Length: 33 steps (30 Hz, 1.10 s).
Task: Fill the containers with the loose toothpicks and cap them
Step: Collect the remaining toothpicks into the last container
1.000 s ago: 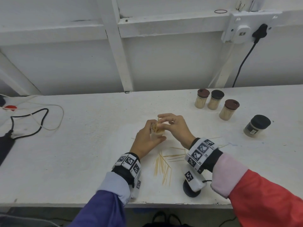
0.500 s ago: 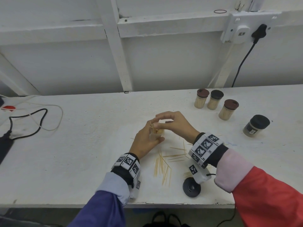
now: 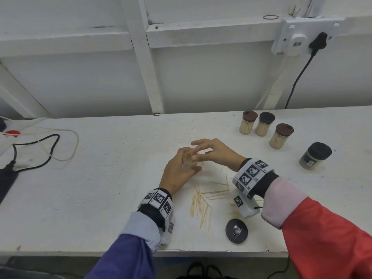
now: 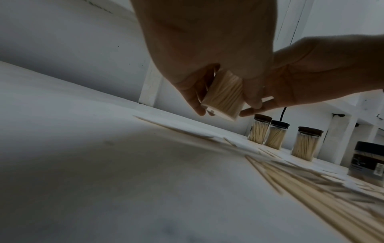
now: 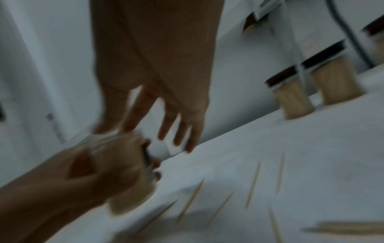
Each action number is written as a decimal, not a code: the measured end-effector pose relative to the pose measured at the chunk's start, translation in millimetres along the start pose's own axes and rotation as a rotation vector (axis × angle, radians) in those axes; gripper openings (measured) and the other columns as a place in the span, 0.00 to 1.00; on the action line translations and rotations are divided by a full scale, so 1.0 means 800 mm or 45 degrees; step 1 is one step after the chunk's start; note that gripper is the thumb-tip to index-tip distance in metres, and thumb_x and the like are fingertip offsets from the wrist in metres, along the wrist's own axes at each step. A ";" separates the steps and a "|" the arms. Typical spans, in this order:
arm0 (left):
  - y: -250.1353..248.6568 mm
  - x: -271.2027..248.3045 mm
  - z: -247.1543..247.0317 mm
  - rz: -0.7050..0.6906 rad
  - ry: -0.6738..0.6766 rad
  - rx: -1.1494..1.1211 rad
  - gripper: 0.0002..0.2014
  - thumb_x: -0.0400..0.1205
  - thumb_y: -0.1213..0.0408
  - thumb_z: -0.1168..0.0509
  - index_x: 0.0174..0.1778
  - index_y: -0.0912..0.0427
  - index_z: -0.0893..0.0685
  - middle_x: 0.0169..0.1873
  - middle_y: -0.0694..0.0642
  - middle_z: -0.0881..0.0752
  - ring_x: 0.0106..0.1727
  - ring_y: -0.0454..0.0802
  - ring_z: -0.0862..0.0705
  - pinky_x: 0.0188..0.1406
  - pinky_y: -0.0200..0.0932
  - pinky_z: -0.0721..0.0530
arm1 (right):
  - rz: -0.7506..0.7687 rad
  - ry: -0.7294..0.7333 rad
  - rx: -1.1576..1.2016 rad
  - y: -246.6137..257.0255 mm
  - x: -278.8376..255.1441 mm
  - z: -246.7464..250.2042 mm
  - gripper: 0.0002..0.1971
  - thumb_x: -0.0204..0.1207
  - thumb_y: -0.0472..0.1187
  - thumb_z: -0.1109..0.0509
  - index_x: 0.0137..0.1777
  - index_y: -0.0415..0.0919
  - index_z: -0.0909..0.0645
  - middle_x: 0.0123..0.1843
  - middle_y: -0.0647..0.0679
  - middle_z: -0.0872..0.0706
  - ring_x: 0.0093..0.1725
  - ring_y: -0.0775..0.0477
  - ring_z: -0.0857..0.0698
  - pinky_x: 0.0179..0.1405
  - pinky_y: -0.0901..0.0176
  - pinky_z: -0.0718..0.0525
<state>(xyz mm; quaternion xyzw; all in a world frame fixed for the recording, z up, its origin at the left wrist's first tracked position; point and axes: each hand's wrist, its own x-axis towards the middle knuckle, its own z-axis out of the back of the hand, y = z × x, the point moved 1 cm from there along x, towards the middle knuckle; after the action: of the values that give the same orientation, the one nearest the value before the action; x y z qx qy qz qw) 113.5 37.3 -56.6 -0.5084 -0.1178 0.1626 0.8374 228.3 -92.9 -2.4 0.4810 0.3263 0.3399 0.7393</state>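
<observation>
Head view: the left hand (image 3: 179,172) grips the open container (image 3: 189,158) at table centre while the right hand (image 3: 213,152), fingers loosely spread, touches the toothpick tips at its mouth; loose toothpicks (image 3: 203,204) lie nearby. Left wrist view: the container (image 4: 223,97), held clear of the table (image 4: 104,180), looks nearly full. Right wrist view: blurred; best to level the tips gently, holding the container upright.

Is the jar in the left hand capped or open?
Open: toothpick tips show at the jar mouth, and a loose cap lies on the table.
</observation>
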 end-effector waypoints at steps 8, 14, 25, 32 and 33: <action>0.008 0.003 0.005 0.027 -0.056 0.033 0.36 0.75 0.54 0.23 0.75 0.40 0.36 0.55 0.48 0.17 0.56 0.51 0.16 0.61 0.50 0.19 | -0.164 0.014 -0.882 -0.038 0.006 0.063 0.27 0.74 0.20 0.40 0.68 0.42 0.18 0.73 0.45 0.22 0.71 0.43 0.24 0.69 0.55 0.27; 0.011 0.003 0.004 0.023 -0.003 0.112 0.36 0.75 0.52 0.24 0.75 0.36 0.37 0.52 0.46 0.18 0.56 0.55 0.17 0.62 0.56 0.19 | -0.068 0.231 -1.291 -0.071 -0.005 0.069 0.23 0.75 0.28 0.31 0.69 0.45 0.17 0.70 0.46 0.21 0.67 0.43 0.21 0.63 0.57 0.25; 0.013 0.003 0.003 0.027 0.044 0.098 0.33 0.75 0.54 0.24 0.73 0.38 0.34 0.51 0.39 0.18 0.57 0.51 0.17 0.64 0.55 0.20 | -0.116 0.211 -1.601 -0.065 -0.012 0.072 0.05 0.77 0.39 0.35 0.45 0.48 0.18 0.48 0.50 0.16 0.47 0.45 0.18 0.41 0.59 0.28; 0.011 0.002 0.002 0.034 0.060 0.113 0.33 0.75 0.55 0.24 0.73 0.39 0.33 0.51 0.40 0.17 0.56 0.51 0.17 0.64 0.55 0.20 | -0.286 0.336 -1.469 -0.062 -0.006 0.069 0.05 0.77 0.42 0.32 0.47 0.45 0.26 0.47 0.50 0.25 0.47 0.46 0.23 0.43 0.60 0.28; 0.010 0.002 0.002 0.035 0.063 0.121 0.34 0.75 0.55 0.24 0.73 0.39 0.33 0.50 0.40 0.17 0.56 0.51 0.17 0.63 0.54 0.20 | -0.250 0.316 -1.457 -0.062 -0.007 0.069 0.04 0.77 0.40 0.31 0.47 0.44 0.24 0.46 0.50 0.25 0.46 0.46 0.23 0.41 0.62 0.29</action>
<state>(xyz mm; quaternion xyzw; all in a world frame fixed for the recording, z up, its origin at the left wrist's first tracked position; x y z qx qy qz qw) 113.0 42.7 -63.3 -0.4734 -0.0824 0.1668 0.8610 279.0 -139.5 -30.2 -0.0699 0.2182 0.4455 0.8655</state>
